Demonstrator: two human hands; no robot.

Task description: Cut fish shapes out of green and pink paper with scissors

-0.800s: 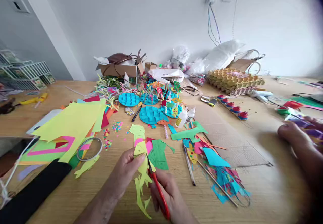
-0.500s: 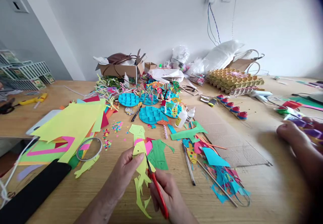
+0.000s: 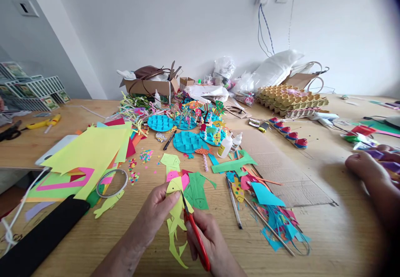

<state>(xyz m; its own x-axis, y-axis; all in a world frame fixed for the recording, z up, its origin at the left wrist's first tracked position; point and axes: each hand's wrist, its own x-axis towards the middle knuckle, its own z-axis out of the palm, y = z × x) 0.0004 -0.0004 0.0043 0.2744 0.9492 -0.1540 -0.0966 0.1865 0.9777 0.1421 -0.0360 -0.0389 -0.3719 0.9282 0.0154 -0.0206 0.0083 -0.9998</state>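
Note:
Low in the middle of the head view, my left hand [image 3: 161, 208] pinches a yellow paper fish [image 3: 176, 210] with a drawn eye. My right hand [image 3: 208, 235] is closed round red-handled scissors [image 3: 196, 237], whose blades meet the right edge of the yellow paper. Thin yellow offcuts [image 3: 176, 250] curl below the fish. Just beyond my hands lie a green paper piece with drawn fish outlines [image 3: 196, 191], pink paper [image 3: 185, 180] and a pale yellow-green paper piece [image 3: 170, 160]. A cut yellow-green fish [image 3: 109, 204] rests to the left.
Stacked coloured sheets [image 3: 90, 148] and a tape ring [image 3: 125, 181] lie left. Blue round bases [image 3: 187, 143] and glue bottles [image 3: 225, 146] stand beyond. Cardboard [image 3: 281, 173] and blue scraps [image 3: 278, 223] are on the right. Another person's hand [image 3: 362, 164] holds a purple piece at far right.
The scissor blades have shifted slightly at the yellow paper's right edge. My hands stay in nearly the same place, and the view has moved a little.

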